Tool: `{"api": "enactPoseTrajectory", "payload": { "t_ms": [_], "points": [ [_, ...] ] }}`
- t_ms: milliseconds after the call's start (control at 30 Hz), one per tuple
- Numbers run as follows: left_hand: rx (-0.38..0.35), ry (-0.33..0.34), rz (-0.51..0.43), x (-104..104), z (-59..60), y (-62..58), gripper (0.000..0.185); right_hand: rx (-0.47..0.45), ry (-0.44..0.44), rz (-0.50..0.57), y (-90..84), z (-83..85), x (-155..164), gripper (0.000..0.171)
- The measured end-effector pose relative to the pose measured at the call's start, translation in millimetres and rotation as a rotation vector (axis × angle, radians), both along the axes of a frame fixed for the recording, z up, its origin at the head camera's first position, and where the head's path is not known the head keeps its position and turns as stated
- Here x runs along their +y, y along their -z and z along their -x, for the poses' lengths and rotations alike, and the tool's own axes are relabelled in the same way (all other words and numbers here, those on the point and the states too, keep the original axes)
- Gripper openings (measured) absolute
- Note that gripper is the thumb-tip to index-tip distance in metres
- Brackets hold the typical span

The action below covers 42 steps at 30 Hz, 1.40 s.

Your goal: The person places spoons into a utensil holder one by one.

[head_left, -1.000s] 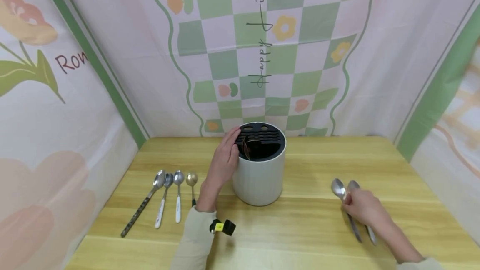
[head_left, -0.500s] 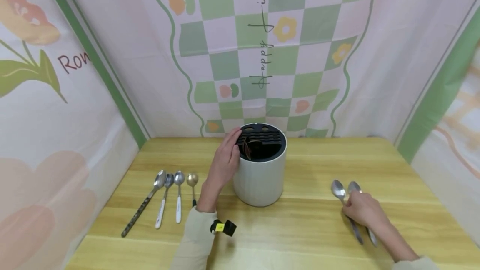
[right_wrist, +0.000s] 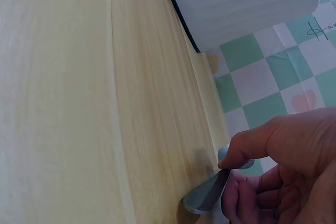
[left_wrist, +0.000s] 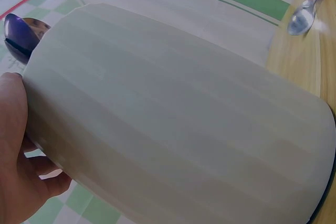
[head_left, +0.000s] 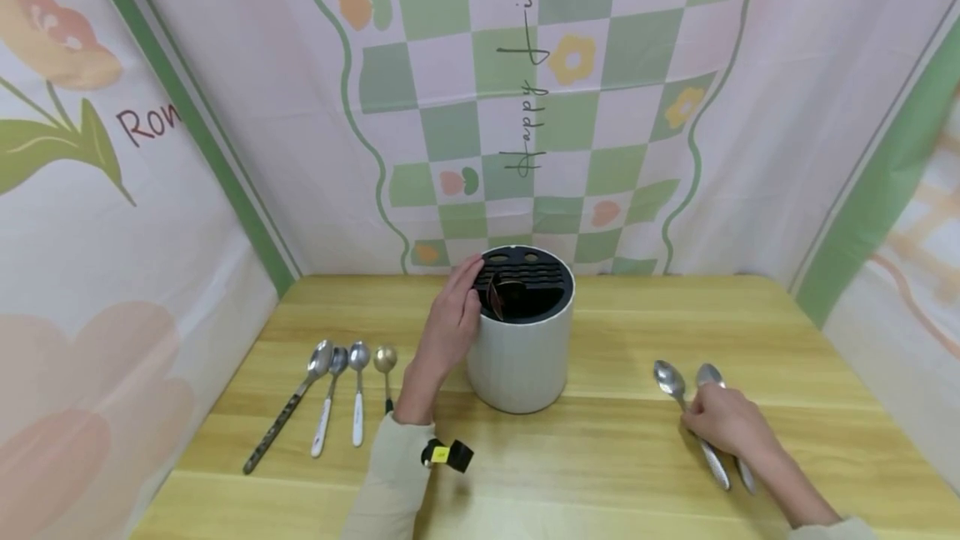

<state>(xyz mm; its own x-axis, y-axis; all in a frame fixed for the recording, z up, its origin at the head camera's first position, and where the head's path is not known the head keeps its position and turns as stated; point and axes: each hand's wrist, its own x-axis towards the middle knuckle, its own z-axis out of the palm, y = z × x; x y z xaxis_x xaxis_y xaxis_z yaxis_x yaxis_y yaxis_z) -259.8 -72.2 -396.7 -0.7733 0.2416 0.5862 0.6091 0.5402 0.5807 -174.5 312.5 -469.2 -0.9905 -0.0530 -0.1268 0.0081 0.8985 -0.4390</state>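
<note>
- The right hand (head_left: 723, 423) pinched the handle of the nearer steel spoon (head_left: 678, 402), thumb and fingertips curled round it, low on the bench (head_left: 600, 457)
- A second spoon (head_left: 711, 377) lay just beside it
- The left hand (head_left: 448, 325) was curled against the side of the white holder (head_left: 517, 357), steadying it
- The spoon looked light, stiff and slick; mid-handle seemed the surest hold
- Four spoons (head_left: 352, 390) lay in a row left of the holder
</note>
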Motion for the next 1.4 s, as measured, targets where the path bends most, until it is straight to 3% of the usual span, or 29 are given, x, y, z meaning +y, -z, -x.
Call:
{"api": "enactPoseTrajectory", "payload": {
  "t_ms": [267, 433, 667, 1400],
  "points": [
    [-0.026, -0.008, 0.007, -0.5, -1.4, -0.8, 0.048, 0.021, -0.006, 0.016, -1.0, -0.3, -1.5, 0.017],
    [-0.031, -0.007, 0.009, -0.3, -1.5, -1.2, 0.048, 0.027, -0.007, 0.03, -2.3, -1.1, -2.1, 0.019],
    [-0.039, -0.008, 0.008, -0.1, -2.2, -1.6, 0.048, 0.102, -0.027, 0.05, -12.8, -2.5, -3.2, 0.006],
    [-0.025, -0.009, 0.009, 0.4, -2.3, -1.6, 0.048, 0.271, -0.037, 0.088, -47.9, -7.7, -18.7, 0.01]
  ]
}}
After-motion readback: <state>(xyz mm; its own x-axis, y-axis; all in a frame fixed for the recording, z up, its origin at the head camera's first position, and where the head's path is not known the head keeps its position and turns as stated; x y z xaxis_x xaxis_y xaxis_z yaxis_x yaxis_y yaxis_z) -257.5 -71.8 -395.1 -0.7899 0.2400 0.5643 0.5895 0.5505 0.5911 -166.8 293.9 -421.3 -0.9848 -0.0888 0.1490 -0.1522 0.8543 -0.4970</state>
